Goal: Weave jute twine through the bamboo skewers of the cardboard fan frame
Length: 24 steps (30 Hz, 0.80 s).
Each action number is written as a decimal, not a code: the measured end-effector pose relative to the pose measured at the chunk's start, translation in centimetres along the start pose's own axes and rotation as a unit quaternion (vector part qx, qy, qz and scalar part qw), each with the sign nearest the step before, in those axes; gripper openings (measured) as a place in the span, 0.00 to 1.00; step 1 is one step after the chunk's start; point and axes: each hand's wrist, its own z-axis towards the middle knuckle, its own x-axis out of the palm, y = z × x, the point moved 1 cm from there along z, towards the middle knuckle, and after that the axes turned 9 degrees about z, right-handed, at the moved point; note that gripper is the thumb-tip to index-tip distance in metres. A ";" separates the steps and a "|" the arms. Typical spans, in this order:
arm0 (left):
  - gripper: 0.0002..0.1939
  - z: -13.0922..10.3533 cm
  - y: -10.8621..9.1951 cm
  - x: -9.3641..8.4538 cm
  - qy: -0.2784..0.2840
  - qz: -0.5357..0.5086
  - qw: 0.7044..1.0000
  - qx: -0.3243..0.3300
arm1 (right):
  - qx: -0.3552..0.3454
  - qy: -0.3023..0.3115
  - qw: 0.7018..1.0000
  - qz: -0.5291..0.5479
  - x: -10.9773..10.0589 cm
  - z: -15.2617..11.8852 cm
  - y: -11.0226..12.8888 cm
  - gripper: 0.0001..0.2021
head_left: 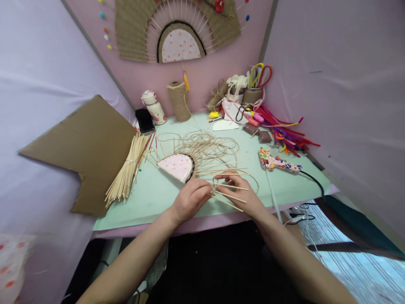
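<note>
A half-round fan piece lies on the table, with a pink dotted half-disc point(177, 166) edged by a black cord and thin wooden sticks point(218, 170) fanning out from it. At its near side, my left hand point(192, 199) is closed, pinching the sticks close to the rim. Just right of it, my right hand point(242, 195) has its fingers curled round a strand of twine, and stick ends poke out across the palm. Loose twine point(221, 141) lies in loops behind and over the sticks. The fingertips partly hide where twine and sticks meet.
A bundle of sticks point(126, 173) and brown cardboard point(91, 156) lie left. Behind stand a white bottle point(154, 107) and a twine spool point(179, 101). A patterned glue gun point(278, 162) with a cable, pipe cleaners point(284, 126) and a scissors holder point(253, 96) are right. A larger fan point(131, 31) hangs behind.
</note>
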 end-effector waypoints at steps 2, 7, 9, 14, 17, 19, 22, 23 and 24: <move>0.17 0.1 0.1 -0.1 0.000 0.018 1.000 0.004 | -0.002 0.009 1.000 -0.001 0.0 0.0 0.1 0.10; 0.15 0.0 0.4 0.0 0.027 0.067 0.997 -0.009 | -0.012 0.026 1.000 -0.009 -0.2 0.0 -0.4 0.06; 0.14 0.0 0.4 0.1 0.030 0.070 0.997 -0.015 | 0.000 0.022 1.000 -0.006 -0.3 -0.1 -0.7 0.06; 0.11 0.4 0.2 0.0 0.012 0.055 0.998 -0.022 | 0.019 0.012 1.000 -0.001 -0.3 -0.2 -1.2 0.08; 0.11 0.6 0.1 -0.1 -0.002 0.047 0.998 -0.032 | -0.003 0.003 1.000 -0.014 -0.1 -0.1 -1.5 0.08; 0.11 0.6 0.1 -0.2 -0.004 0.051 0.998 -0.034 | -0.015 -0.013 0.999 -0.026 0.1 -0.1 -1.7 0.09; 0.11 0.4 0.4 -0.4 0.005 0.071 0.997 -0.031 | -0.027 -0.033 0.998 -0.039 0.4 0.1 -1.7 0.08; 0.11 0.3 0.5 -0.5 0.012 0.079 0.996 -0.027 | -0.030 -0.034 0.998 -0.040 0.5 0.2 -1.6 0.08; 0.12 0.2 0.7 -0.5 0.021 0.086 0.996 -0.023 | -0.033 -0.033 0.998 -0.041 0.5 0.2 -1.6 0.07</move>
